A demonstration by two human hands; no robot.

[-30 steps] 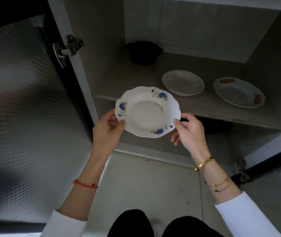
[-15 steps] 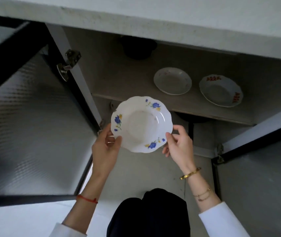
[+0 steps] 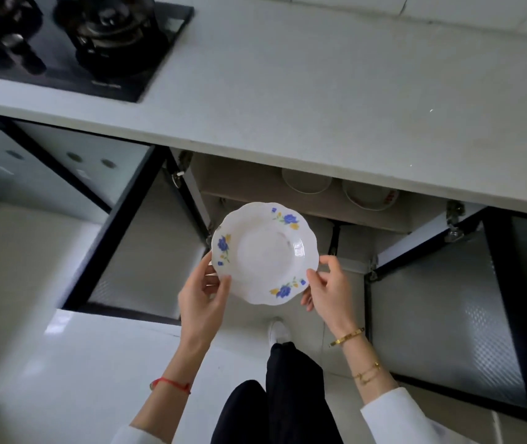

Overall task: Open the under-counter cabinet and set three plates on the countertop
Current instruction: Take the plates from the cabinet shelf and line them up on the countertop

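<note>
1. Below the countertop edge, in front of the open under-counter cabinet (image 3: 288,200), a scalloped white plate with blue flowers (image 3: 263,253) is held level in the air, well clear of the shelf and not yet above the counter.
2. The plate is pinched at opposite rims: the left hand (image 3: 203,298) has its thumb laid on the upper face with the fingers under it, and the right hand (image 3: 328,291) is curled round the far rim in the same manner.
3. Two further plates are seen on the cabinet shelf, half hidden by the counter's overhang — a plain white plate (image 3: 307,182) and, just beside it, a red-patterned plate (image 3: 369,197).
4. The pale countertop (image 3: 336,91) is bare over most of its width; a black gas hob (image 3: 73,43) is set at its left end.
5. The step in hand is judged to be the carrying up of the first plate; two are left.
6. Risks from here:
   - the plate's far rim could be knocked on the counter's front edge if it is raised too close in;
   - the glazed rim could be let slip, since only a narrow margin is gripped — a chip or a drop onto the tiled floor (image 3: 63,363) would follow;
   - the plate could be set too near the hob, or too near the edge.
</note>
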